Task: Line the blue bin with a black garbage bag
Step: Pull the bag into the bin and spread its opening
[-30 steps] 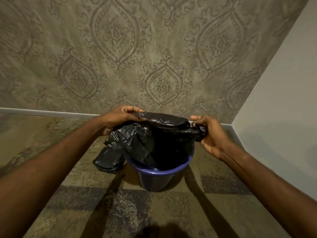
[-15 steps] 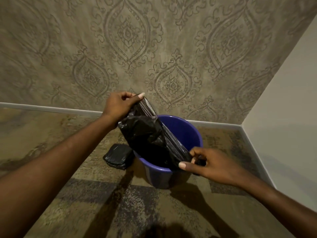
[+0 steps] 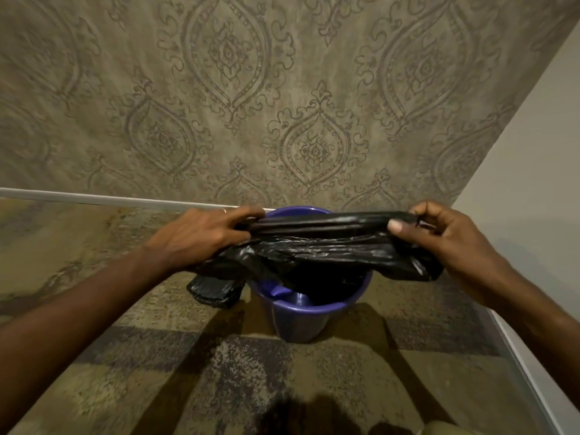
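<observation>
Behind the blue bin (image 3: pixel 298 318) rises a patterned wall (image 3: pixel 251 89), and the bin stands upright on a mottled carpet (image 3: pixel 219 372). A black garbage bag (image 3: pixel 320 243) is stretched wide just above the bin's mouth, its lower part drooping inside the rim. To the bin's left, the left hand (image 3: pixel 201 237) has its fingers closed on the bag's edge; to its right, the right hand (image 3: pixel 445 237) pinches the other end (thumb on top). A folded black bundle (image 3: pixel 215 290) lies beside the bin's left side.
</observation>
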Demonstrator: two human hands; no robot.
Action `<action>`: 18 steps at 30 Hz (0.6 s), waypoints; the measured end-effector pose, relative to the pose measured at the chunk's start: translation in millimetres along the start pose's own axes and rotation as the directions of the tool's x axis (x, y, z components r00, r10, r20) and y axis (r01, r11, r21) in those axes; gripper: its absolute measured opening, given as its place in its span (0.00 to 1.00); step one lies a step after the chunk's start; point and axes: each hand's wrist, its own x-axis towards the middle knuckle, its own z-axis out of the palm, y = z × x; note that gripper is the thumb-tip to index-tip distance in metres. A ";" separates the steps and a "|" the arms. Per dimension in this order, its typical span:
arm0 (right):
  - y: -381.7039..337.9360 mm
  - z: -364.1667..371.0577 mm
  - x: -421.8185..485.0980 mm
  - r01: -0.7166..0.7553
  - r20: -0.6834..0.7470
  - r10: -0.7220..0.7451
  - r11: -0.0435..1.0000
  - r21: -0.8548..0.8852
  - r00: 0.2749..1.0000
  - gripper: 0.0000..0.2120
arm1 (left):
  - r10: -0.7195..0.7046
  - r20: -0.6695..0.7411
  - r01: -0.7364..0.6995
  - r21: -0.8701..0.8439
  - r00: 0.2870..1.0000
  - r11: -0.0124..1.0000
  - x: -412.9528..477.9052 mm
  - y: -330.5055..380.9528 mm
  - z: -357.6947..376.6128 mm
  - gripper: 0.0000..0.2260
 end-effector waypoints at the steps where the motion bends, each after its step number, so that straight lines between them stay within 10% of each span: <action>1: 6.7 2.2 -4.4 0.053 0.001 -0.053 0.994 -0.095 0.999 0.18 | -0.025 0.027 0.025 -0.009 0.999 1.000 -3.0 2.5 2.7 0.16; 5: 32.8 10.9 -15.6 0.405 0.312 -0.310 0.859 -0.313 0.898 0.16 | -0.231 0.172 0.256 -0.140 0.958 0.957 -13.8 -1.8 16.0 0.30; 11: 44.4 12.4 -16.0 0.563 0.559 -0.318 0.751 -0.345 0.766 0.08 | -0.376 0.459 0.502 -0.188 0.805 0.844 -23.6 -32.3 37.1 0.67; 14: 44.9 9.4 -7.5 0.499 0.531 -0.278 0.800 -0.334 0.801 0.14 | -0.354 0.531 0.535 -0.234 0.770 0.812 -19.2 -42.7 51.1 0.70; 18: 58.9 12.0 42.9 0.254 0.317 -0.160 0.926 -0.281 0.935 0.20 | -0.380 0.612 0.706 -0.474 0.694 0.526 15.5 -66.0 75.0 0.62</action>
